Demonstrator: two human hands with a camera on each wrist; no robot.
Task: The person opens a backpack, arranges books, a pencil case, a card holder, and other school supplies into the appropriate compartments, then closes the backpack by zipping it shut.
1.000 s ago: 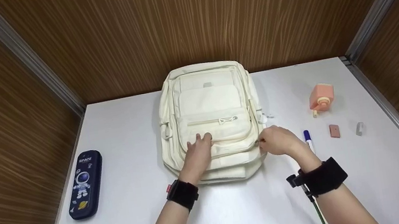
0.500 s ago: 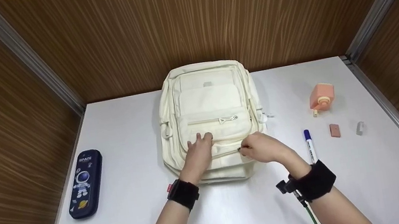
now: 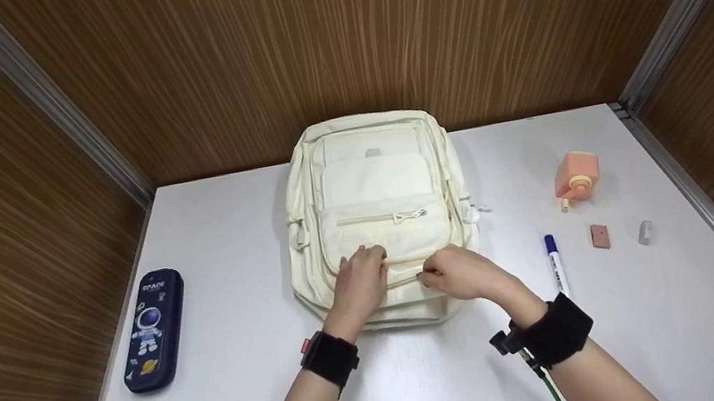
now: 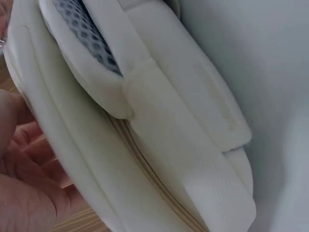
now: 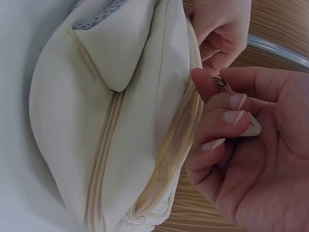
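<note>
Between pinching right fingers [image 5: 222,124] sits the zipper pull [image 5: 254,126]; left fingers [image 3: 369,256] grip the backpack [image 3: 375,180] nearby.

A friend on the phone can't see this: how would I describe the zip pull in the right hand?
Start with the cream backpack on the white table. Low on its front, the right hand pinches the zip pull, whose pale tab shows in the right wrist view. Another pull lies higher on the front, untouched; this one is held.
</note>
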